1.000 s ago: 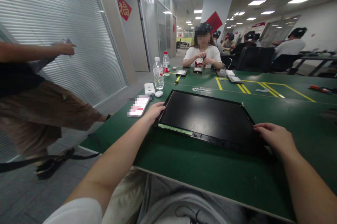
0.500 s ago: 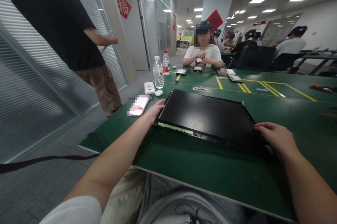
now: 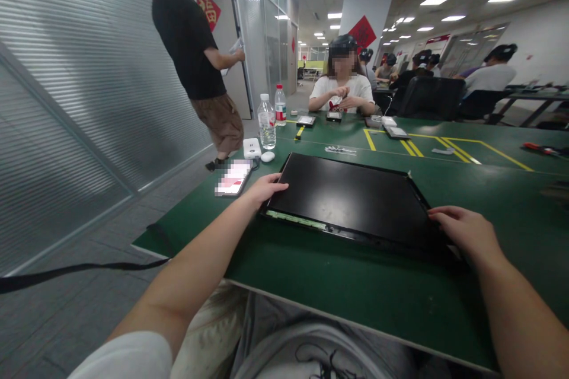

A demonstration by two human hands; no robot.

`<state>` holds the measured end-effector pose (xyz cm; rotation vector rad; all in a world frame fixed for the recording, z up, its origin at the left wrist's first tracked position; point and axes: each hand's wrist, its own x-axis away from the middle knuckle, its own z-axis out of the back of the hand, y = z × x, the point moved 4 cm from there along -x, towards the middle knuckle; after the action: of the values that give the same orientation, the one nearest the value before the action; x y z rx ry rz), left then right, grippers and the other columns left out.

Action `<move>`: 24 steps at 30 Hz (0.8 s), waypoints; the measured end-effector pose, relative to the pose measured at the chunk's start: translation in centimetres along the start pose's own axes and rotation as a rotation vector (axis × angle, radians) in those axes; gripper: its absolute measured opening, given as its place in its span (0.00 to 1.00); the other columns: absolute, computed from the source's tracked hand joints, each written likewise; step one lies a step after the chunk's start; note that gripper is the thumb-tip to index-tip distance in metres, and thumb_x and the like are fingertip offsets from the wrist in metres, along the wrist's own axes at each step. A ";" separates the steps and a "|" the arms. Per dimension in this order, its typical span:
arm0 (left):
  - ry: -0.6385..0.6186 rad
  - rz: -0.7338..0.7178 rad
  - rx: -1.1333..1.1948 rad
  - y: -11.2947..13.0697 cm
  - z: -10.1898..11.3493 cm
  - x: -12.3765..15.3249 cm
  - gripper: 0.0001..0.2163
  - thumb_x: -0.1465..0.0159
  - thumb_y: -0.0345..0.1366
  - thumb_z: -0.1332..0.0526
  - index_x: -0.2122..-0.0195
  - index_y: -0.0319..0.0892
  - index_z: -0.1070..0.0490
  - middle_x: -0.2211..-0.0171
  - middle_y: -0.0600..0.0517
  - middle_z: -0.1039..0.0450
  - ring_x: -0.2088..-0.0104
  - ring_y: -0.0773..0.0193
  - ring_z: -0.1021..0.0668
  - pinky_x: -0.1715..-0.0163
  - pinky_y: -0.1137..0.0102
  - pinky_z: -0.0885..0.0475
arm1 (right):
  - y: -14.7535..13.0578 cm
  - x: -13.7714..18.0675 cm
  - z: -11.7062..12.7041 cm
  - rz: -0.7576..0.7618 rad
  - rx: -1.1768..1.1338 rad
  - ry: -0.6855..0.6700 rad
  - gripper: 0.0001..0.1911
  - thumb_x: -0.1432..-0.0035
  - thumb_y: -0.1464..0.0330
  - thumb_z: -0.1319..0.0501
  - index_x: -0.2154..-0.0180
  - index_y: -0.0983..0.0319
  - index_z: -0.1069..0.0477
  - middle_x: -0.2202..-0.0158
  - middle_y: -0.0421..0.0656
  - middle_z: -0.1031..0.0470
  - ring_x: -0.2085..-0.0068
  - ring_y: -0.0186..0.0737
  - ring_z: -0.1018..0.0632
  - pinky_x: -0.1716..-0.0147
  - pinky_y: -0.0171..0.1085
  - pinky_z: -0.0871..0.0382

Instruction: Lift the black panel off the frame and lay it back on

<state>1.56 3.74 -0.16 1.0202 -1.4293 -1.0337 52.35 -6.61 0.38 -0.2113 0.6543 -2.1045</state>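
- Comparing with half a second ago, we see the thumb of our left hand [image 3: 265, 188] reaching farther in over the black screen [image 3: 347, 195]; our right hand [image 3: 472, 233] keeps its place.
- Walking person [image 3: 186, 53] in black has moved farther off, along the blinds on the left.
- At the screen's near edge we see a green strip [image 3: 296, 220] on its left half; beyond it a band of green table [image 3: 329, 290] runs to the table's near edge.
- To the right of our right hand, more tabletop stretches away. Left is tighter: phone [image 3: 236, 177], white box [image 3: 251, 149], small white oval thing [image 3: 267, 157] and clear bottle [image 3: 267, 124] stand near our left hand and the screen's far left corner.
- Past the screen's far edge we find small silver pieces [image 3: 340, 151], then yellow tape [image 3: 411, 149] to the right.
- The screen lies face up between our hands, its left edge against our left hand, its right edge at our right fingertips.
- Our left thumb rests on top, fingers at the edge; our right fingertips touch the edge. We cannot tell whether either hand is clamped underneath.
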 end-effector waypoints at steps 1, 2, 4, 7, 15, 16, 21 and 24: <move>-0.006 -0.004 -0.003 0.0 0.0 0.0 0.23 0.46 0.26 0.20 0.48 0.41 0.15 0.62 0.48 0.11 0.62 0.52 0.11 0.57 0.62 0.15 | 0.0 0.0 0.0 -0.002 -0.003 -0.003 0.12 0.52 0.57 0.37 0.71 0.52 0.16 0.68 0.44 0.15 0.61 0.54 0.16 0.57 0.48 0.27; -0.014 -0.003 0.003 0.1 -0.1 0.1 0.23 0.45 0.25 0.20 0.47 0.41 0.15 0.61 0.47 0.11 0.62 0.52 0.11 0.57 0.62 0.15 | -0.1 0.1 0.0 -0.006 -0.007 -0.006 0.12 0.52 0.57 0.37 0.71 0.52 0.16 0.68 0.44 0.15 0.61 0.54 0.17 0.57 0.48 0.27; -0.019 -0.007 0.027 0.3 -0.1 0.2 0.24 0.45 0.24 0.21 0.46 0.41 0.15 0.60 0.46 0.11 0.63 0.53 0.10 0.58 0.62 0.15 | -0.2 0.2 0.1 -0.024 -0.016 -0.008 0.12 0.52 0.57 0.37 0.71 0.52 0.16 0.68 0.45 0.15 0.60 0.55 0.17 0.57 0.48 0.27; -0.018 -0.029 0.058 0.5 -0.1 0.2 0.25 0.46 0.24 0.21 0.45 0.41 0.16 0.57 0.46 0.10 0.60 0.54 0.10 0.57 0.64 0.14 | -0.4 0.4 0.1 -0.045 -0.033 -0.021 0.12 0.53 0.57 0.37 0.71 0.52 0.16 0.67 0.44 0.14 0.60 0.54 0.17 0.56 0.48 0.27; -0.020 -0.033 0.076 0.3 0.1 -0.1 0.25 0.49 0.23 0.20 0.49 0.40 0.14 0.55 0.44 0.10 0.55 0.50 0.10 0.51 0.60 0.15 | -0.1 0.1 -0.1 -0.011 -0.062 0.000 0.12 0.54 0.57 0.37 0.72 0.52 0.16 0.70 0.44 0.16 0.64 0.54 0.17 0.59 0.48 0.27; -0.019 -0.039 0.073 0.3 0.1 -0.1 0.25 0.50 0.23 0.19 0.49 0.40 0.14 0.55 0.44 0.10 0.55 0.49 0.10 0.50 0.60 0.15 | -0.1 0.1 -0.1 -0.011 -0.058 0.005 0.12 0.54 0.57 0.37 0.72 0.52 0.16 0.70 0.44 0.16 0.64 0.54 0.17 0.59 0.48 0.27; -0.018 -0.054 0.041 0.2 0.1 -0.1 0.25 0.52 0.25 0.18 0.51 0.42 0.14 0.55 0.45 0.10 0.52 0.46 0.10 0.48 0.56 0.15 | 0.3 -0.2 -0.3 0.012 -0.051 0.032 0.12 0.55 0.56 0.37 0.73 0.52 0.16 0.71 0.44 0.16 0.65 0.53 0.18 0.62 0.47 0.27; -0.025 -0.062 0.030 0.3 0.1 -0.1 0.25 0.53 0.26 0.18 0.52 0.42 0.14 0.55 0.45 0.10 0.50 0.45 0.11 0.47 0.56 0.16 | 0.5 -0.3 -0.5 0.028 -0.062 0.036 0.13 0.54 0.56 0.36 0.72 0.52 0.16 0.71 0.44 0.16 0.67 0.52 0.18 0.63 0.47 0.27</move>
<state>1.46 3.92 0.09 1.0823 -1.4449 -1.0761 52.72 -6.39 -0.24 -0.1976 0.7412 -2.0667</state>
